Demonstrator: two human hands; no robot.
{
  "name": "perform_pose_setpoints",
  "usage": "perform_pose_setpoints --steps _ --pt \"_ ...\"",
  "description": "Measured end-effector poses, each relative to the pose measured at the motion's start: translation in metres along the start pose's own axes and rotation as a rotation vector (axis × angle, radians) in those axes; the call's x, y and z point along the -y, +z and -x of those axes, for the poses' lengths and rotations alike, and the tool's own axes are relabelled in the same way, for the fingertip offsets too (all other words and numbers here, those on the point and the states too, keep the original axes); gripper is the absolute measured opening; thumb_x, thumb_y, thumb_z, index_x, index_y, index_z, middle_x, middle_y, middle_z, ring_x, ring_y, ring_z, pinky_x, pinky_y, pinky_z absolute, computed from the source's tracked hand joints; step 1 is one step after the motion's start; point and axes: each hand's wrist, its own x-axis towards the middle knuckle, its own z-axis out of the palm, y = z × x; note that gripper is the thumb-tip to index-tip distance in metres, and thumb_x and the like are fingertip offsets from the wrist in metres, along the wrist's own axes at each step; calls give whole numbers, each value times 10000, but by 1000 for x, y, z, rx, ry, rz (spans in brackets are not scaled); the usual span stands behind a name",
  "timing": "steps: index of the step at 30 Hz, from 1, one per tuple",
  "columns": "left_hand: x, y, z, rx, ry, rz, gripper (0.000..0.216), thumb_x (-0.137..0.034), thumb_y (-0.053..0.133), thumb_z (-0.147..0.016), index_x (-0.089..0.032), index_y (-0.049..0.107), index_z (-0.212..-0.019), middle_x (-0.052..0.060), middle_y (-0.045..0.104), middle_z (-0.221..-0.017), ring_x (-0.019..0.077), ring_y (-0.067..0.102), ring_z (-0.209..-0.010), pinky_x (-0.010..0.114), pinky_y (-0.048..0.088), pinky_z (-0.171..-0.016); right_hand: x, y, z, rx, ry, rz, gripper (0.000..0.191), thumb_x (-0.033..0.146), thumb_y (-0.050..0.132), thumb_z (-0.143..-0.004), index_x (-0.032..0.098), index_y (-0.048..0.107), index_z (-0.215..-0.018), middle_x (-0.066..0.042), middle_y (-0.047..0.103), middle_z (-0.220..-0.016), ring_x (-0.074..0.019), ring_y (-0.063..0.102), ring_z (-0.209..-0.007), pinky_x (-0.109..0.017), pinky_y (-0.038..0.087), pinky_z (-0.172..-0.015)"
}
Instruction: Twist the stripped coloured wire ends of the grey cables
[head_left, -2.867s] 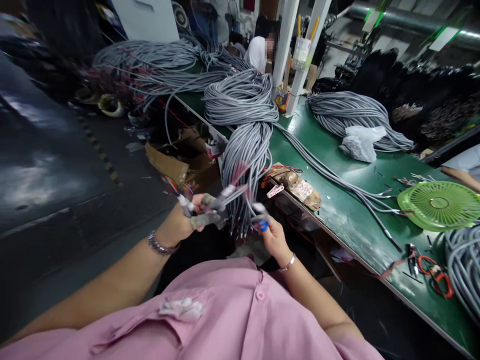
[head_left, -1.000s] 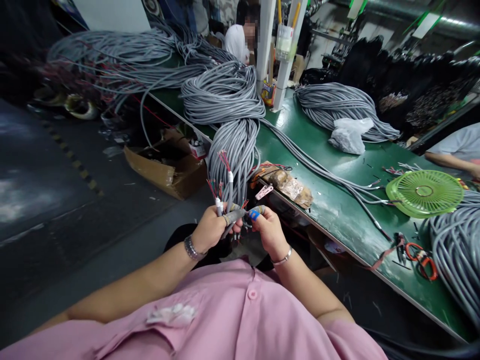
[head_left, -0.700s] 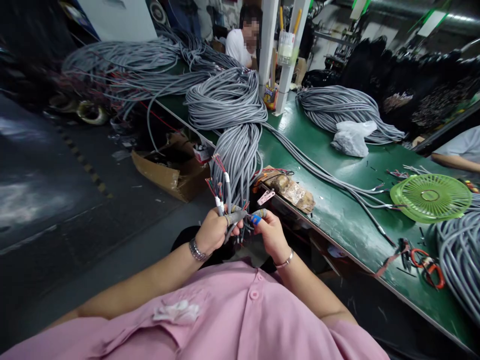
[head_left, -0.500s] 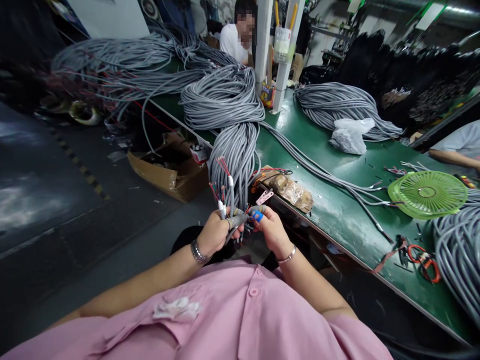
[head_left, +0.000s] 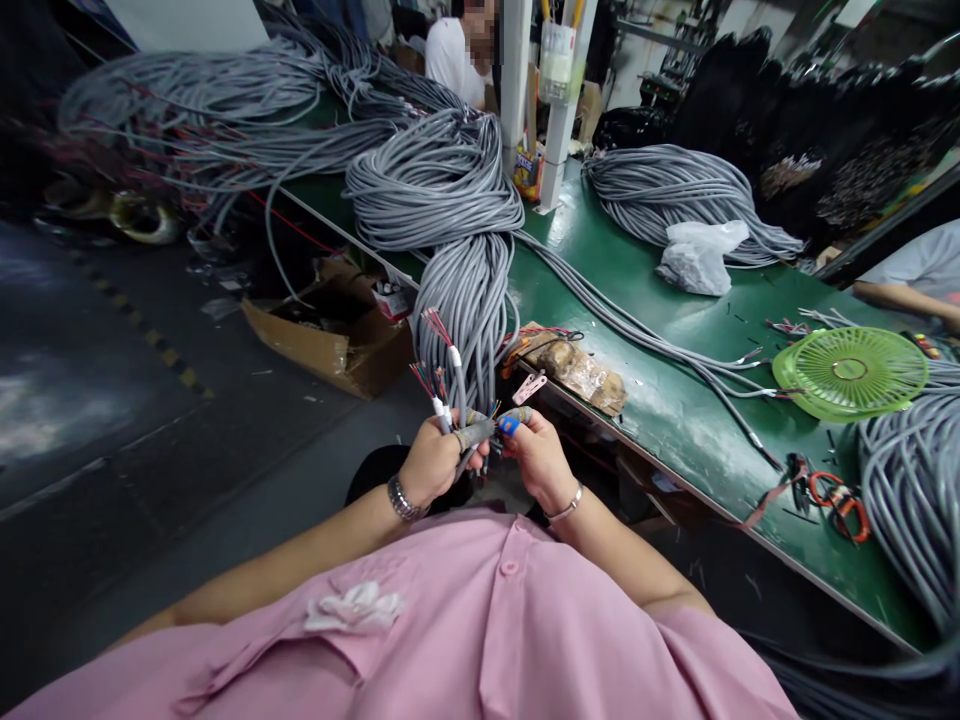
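Note:
My left hand [head_left: 433,462] is closed around several grey cables [head_left: 456,385], whose stripped ends fan out in thin coloured wires [head_left: 435,328] above white sleeves. Grey tape wraps the left thumb. Close beside it, my right hand [head_left: 538,455] pinches at the wire ends by the left fingertips; grey and blue tape [head_left: 510,427] covers some of its fingers. The fine wires between the fingertips are too small to make out fully. Just beyond both hands, a thick hank of grey cable [head_left: 465,300] hangs over the table edge.
On the green table [head_left: 600,270] lie a coiled cable bundle [head_left: 675,195], a plastic bag [head_left: 701,258], a green fan cover [head_left: 851,372], orange-handled cutters [head_left: 840,500] and a wrapped block [head_left: 577,370]. A cardboard box [head_left: 322,335] stands left. One person sits behind; another's arm [head_left: 911,290] shows right.
The view has shifted slightly, so the surroundings sit a little higher and further left. Both hands stay together at the wire ends, with only small finger movements.

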Motion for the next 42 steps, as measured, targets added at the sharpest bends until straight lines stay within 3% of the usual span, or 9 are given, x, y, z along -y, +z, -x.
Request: perform_pose_setpoints --steps 23,28,34,39,42 --pt "0 3 -5 -76 34 141 197 -280 735 -705 -125 614 -688 -6 609 -520 78 503 -365 176 378 -362 -3 5 3 9 105 -204 130 214 715 -658 172 596 -691 80 455 -481 -61 361 -449 -204 290 -461" --pt "-2 2 -5 18 19 87 206 -278 731 -698 -121 610 -646 -1 596 -498 72 486 -352 172 346 -354 -2 3 -2 -19 38 -165 109 219 703 -659 171 608 -685 67 478 -503 -72 390 -476 -212 309 -480" --pt "-4 -5 -6 150 -68 47 242 -305 750 -663 -121 602 -611 5 581 -465 72 462 -333 173 330 -343 -2 4 -5 117 94 -260 124 222 711 -669 172 606 -712 36 551 -588 -84 451 -524 -207 336 -496" --pt "-7 -3 -5 102 -48 79 229 -300 752 -655 -122 609 -636 -3 580 -465 68 456 -332 165 321 -338 -4 3 -5 104 79 -267 167 264 745 -686 181 616 -752 50 516 -589 -72 407 -512 -201 352 -498" --pt "-7 -1 -3 59 -33 88 239 -293 753 -651 -125 588 -612 -5 579 -463 64 452 -329 160 305 -331 -2 -1 -3 102 83 -202 224 387 696 -749 178 629 -794 46 505 -592 -72 398 -500 -208 368 -493"
